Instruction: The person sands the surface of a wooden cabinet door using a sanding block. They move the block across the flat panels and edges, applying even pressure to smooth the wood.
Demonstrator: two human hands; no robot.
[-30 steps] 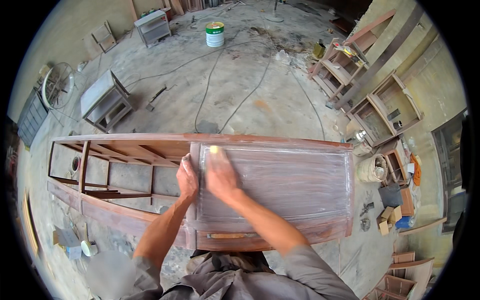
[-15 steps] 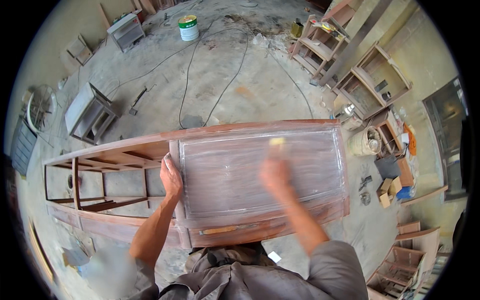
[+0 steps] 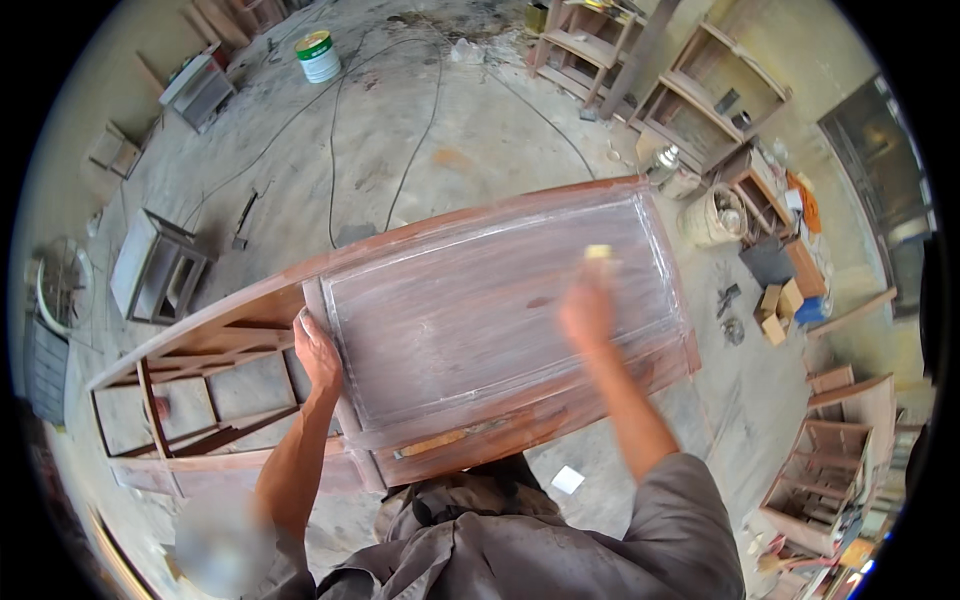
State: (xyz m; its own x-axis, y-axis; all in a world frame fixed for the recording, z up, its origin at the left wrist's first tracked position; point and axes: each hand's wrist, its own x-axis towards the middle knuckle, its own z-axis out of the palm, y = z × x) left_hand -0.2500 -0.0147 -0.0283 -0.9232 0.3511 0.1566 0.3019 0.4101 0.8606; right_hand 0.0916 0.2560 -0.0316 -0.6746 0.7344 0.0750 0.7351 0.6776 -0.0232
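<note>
This is a furniture workshop: a white-streaked wooden cabinet lies near, wooden shelves stand far right, an open wooden frame lies near right, a small table stands left, and planks lean far left. A cable loops over the stained concrete floor; a bucket stands far left, a dirty tub right.

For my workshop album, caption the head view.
Left hand on the frame, right hand holding a yellow block over the panel.
</note>
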